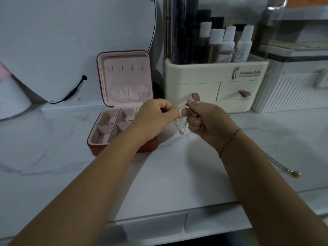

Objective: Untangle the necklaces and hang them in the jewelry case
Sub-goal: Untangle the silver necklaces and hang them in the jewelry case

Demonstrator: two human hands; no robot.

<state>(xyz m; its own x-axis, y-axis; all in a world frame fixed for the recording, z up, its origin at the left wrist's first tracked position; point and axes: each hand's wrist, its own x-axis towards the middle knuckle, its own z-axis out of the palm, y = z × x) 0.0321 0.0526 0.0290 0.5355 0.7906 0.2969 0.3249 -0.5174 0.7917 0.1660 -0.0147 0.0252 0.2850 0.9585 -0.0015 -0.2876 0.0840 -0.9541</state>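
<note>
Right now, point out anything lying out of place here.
A pendant necklace trails loose on the countertop near its front edge, beside the right forearm, far from the open jewelry case, whose hooks hang bare.

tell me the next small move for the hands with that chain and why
Probably draw the left hand and right hand gently apart to open the knot. Both pinch the thin silver chain, whose loops dangle bunched between them, so it looks tangled. All four hooks in the lid of the open red jewelry case are bare, so nothing is hung yet.
</note>
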